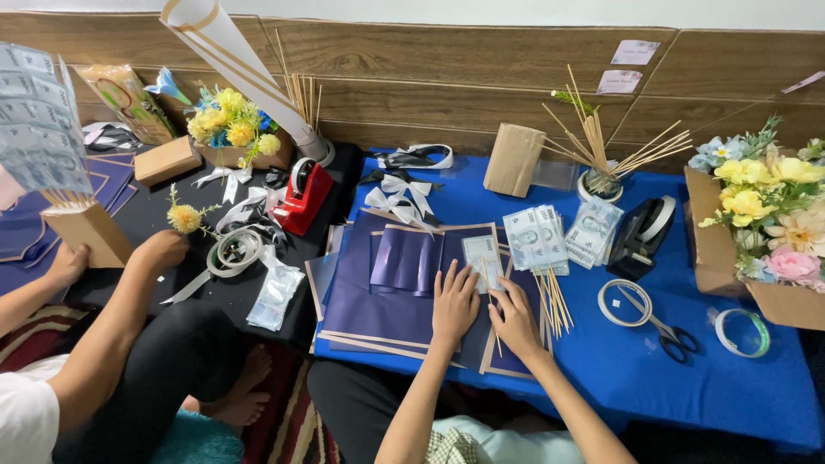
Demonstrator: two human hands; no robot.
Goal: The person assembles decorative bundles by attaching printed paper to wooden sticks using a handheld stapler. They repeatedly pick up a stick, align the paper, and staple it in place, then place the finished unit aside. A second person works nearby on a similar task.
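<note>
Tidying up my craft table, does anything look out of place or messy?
Mostly orderly. The wooden skewers lie loose and fanned beside the right hand, not in the cup with the others. Scissors lie across a tape roll.

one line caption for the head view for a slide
Both hands press a banknote and thin stick onto dark blue paper.

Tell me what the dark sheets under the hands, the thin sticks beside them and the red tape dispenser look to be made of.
Dark sheets: likely wrapping paper, navy with a slight sheen and tan edging; they lie flat and crease sharply. Thin sticks: pale, straight, matte, probably bamboo or wood. Red tape dispenser: glossy moulded plastic, by its shine. Left hand and right hand press on the sheets.
</note>
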